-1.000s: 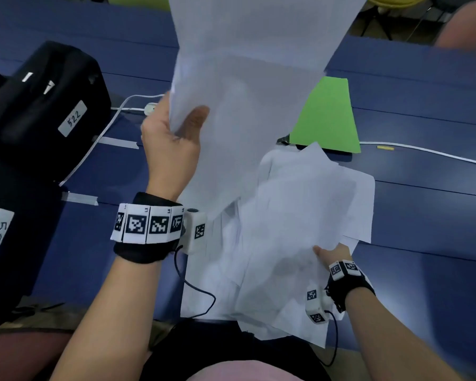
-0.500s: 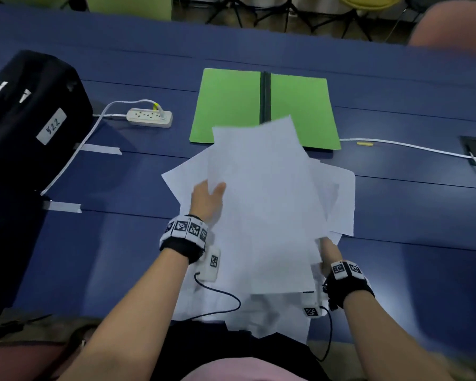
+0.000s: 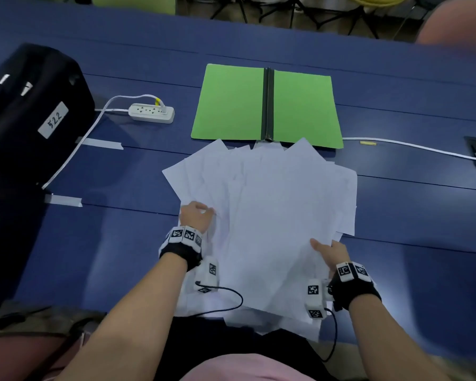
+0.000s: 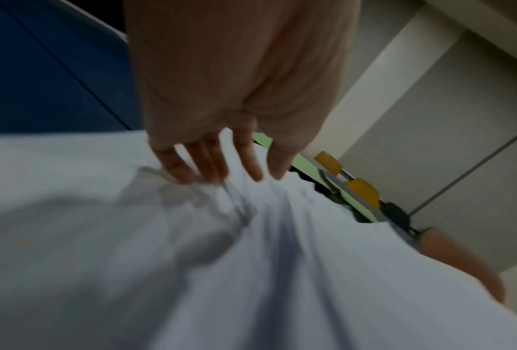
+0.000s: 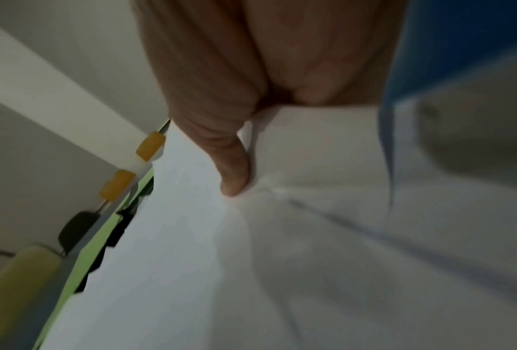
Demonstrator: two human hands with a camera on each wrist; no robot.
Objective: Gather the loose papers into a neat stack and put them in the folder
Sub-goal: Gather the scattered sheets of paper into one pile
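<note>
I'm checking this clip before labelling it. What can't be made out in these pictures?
- Sheet count: the papers overlap in the head view.
- Right hand fingers: under the papers in the head view; the right wrist view shows only the thumb.
- Folder near edge: partly covered by paper corners.
- Both wrist views: blurred.
- Black bag: cut off at the left edge.

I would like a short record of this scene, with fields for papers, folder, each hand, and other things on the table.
papers: white sheets fanned in a loose pile, not squared
folder: green folder open flat beyond the pile
left hand: left hand on the pile's left edge
right hand: right hand thumb on top at the right edge
other: power strip, black bag
</note>
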